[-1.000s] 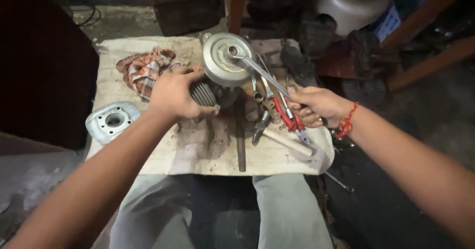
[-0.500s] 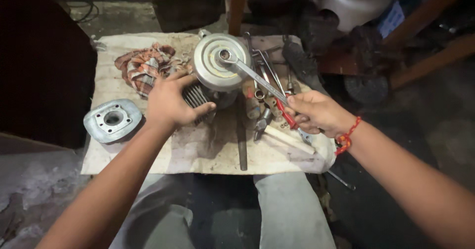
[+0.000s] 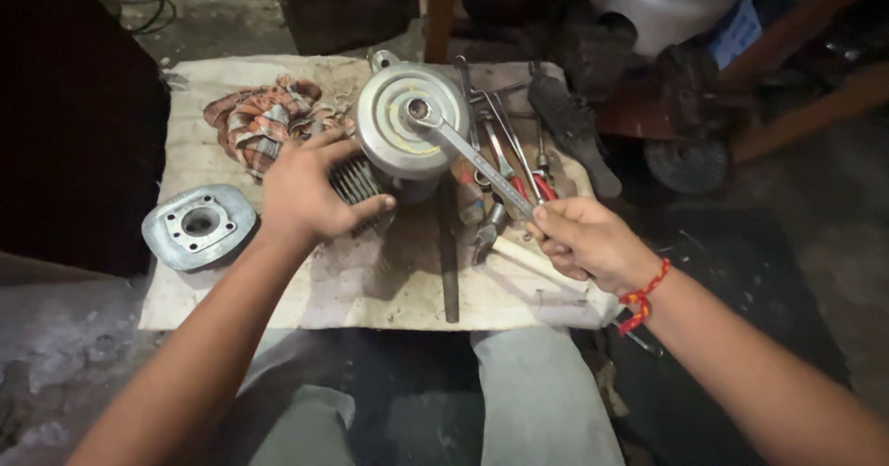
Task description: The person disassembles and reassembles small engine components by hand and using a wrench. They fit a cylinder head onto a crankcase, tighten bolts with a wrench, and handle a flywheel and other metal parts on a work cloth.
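Observation:
A small engine with a round silver flywheel cover (image 3: pixel 403 123) and dark cooling fins (image 3: pixel 356 181) stands on a cloth-covered board (image 3: pixel 370 271). My left hand (image 3: pixel 310 193) grips the finned cylinder at the engine's left side. My right hand (image 3: pixel 588 239) is shut on the handle of a long silver ring spanner (image 3: pixel 468 156), whose ring end sits on the nut at the middle of the flywheel cover. A red thread bracelet is on my right wrist.
A grey cylinder head (image 3: pixel 197 225) lies at the board's left edge. A checked rag (image 3: pixel 264 123) lies behind my left hand. Pliers with red handles and several loose tools (image 3: pixel 514 156) lie right of the engine; a long dark bar (image 3: pixel 448 262) lies in front.
My right hand has moved the spanner handle down and to the right, with the ring end staying on the central nut. My left hand stays on the fins.

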